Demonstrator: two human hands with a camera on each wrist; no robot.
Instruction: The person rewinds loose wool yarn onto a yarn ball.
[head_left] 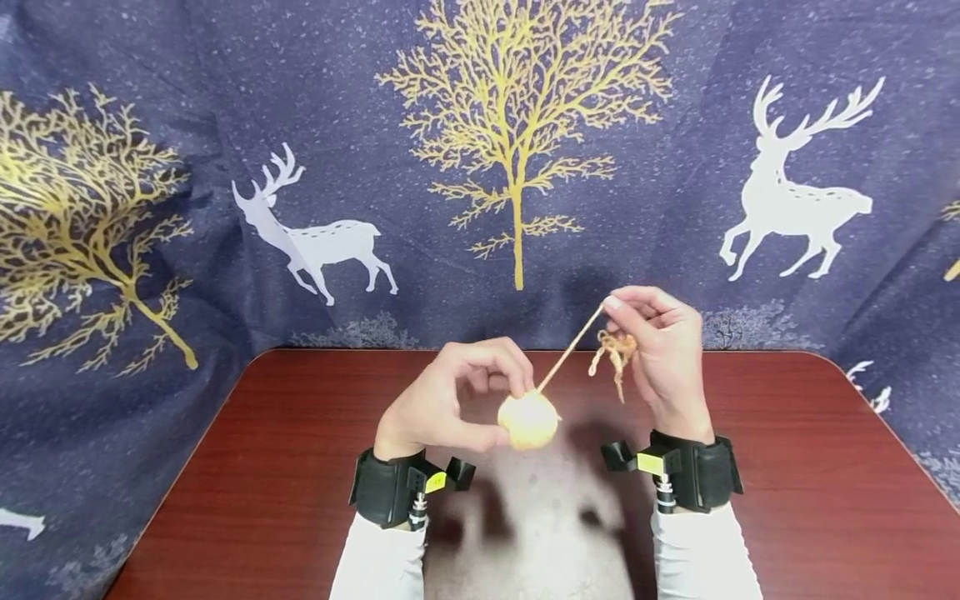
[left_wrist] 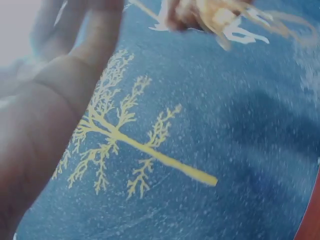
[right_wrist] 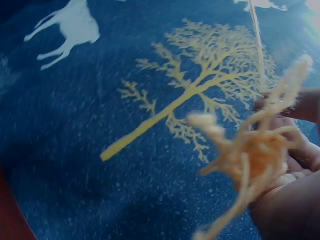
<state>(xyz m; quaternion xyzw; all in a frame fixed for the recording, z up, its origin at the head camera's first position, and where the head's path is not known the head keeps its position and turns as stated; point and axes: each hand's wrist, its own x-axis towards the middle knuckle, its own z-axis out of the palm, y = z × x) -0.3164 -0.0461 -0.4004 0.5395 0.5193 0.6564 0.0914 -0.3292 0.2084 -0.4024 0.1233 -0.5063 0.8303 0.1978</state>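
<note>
A small pale-yellow ball of yarn (head_left: 529,420) is held above the table between the thumb and fingers of my left hand (head_left: 427,404). From its top a taut strand (head_left: 572,347) slants up to the right. My right hand (head_left: 671,354), higher up, pinches that strand between thumb and forefinger. A loose tangle of yarn (head_left: 618,348) hangs at the right palm, its ends dangling; the right wrist view shows the tangle (right_wrist: 260,155) close up. In the left wrist view only part of my left hand (left_wrist: 55,100) appears, and the ball is hidden.
A red-brown wooden table (head_left: 795,475) lies beneath both hands, brightly lit in the middle with hand shadows on it. Behind its far edge hangs a dark blue cloth (head_left: 645,217) printed with deer and trees. Black camera straps (head_left: 701,475) circle both wrists.
</note>
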